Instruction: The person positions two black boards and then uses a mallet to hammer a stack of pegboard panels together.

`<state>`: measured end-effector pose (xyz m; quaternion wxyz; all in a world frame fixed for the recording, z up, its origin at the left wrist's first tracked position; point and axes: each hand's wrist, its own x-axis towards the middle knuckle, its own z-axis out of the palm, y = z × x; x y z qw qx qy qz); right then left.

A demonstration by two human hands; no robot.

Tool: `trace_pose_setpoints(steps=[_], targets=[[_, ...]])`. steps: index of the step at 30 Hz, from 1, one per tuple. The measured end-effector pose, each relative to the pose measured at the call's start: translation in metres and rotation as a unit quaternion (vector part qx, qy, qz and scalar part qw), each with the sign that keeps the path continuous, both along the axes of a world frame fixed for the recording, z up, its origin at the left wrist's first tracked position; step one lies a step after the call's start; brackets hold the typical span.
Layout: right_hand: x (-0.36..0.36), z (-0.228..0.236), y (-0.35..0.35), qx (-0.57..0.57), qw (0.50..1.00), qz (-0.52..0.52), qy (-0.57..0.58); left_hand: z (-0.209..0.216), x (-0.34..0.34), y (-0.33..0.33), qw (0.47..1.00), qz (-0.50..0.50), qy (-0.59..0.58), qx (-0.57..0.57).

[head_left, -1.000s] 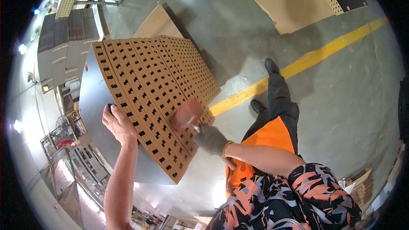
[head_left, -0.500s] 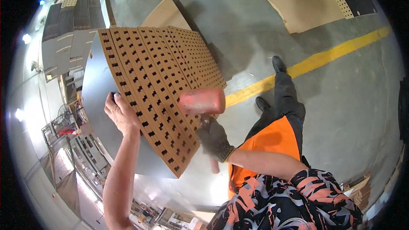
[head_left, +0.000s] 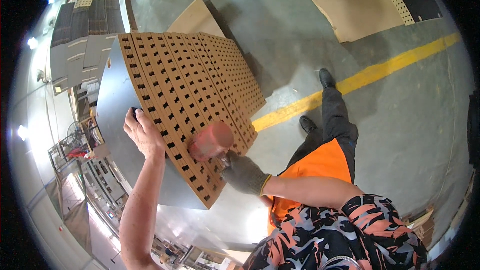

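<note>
A stack of brown boards point(head_left: 175, 77) stands beside me, its edges showing rows of dark slots and a smooth grey panel point(head_left: 117, 105) on its left face. My bare left hand point(head_left: 145, 132) rests at the border of that panel and the slotted edges, thumb and fingers closed around a small black piece point(head_left: 134, 112) that is mostly hidden. In a dark knitted glove, my right hand point(head_left: 244, 172) grips a mallet with a reddish head point(head_left: 212, 141). The mallet head overlaps the near part of the slotted edges; whether it touches them, I cannot tell.
A yellow line point(head_left: 370, 72) crosses the grey floor to the right of the stack. Large tan sheets point(head_left: 350, 5) lie at the far right. Beyond the stack leans a plain board point(head_left: 197, 17). Stacked grey sheets point(head_left: 85, 45) stand at the far left.
The mallet has swung down and left, nearer my left hand, and its head is tilted now. My left hand has stayed nearly in place.
</note>
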<state>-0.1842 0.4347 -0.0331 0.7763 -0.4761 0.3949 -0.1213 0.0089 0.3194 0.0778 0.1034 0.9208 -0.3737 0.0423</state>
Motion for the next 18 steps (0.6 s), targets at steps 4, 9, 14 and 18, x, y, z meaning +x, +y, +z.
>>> trace_pose_setpoints(steps=[4,9,14,18], targets=[[-0.005,0.034,-0.015,0.005,0.994,-0.081,-0.068,0.001,0.003,0.006,1.000,0.003,0.000,-0.005],[0.005,0.025,-0.012,-0.221,0.972,0.039,-0.074,0.001,0.003,0.005,0.999,0.005,0.025,-0.028],[0.008,0.034,-0.019,-0.067,0.991,-0.099,-0.060,0.005,0.003,0.006,0.996,0.007,0.070,-0.053],[0.010,0.009,-0.015,-0.281,0.957,0.053,-0.046,0.002,0.000,0.002,0.996,-0.001,0.068,-0.060]])
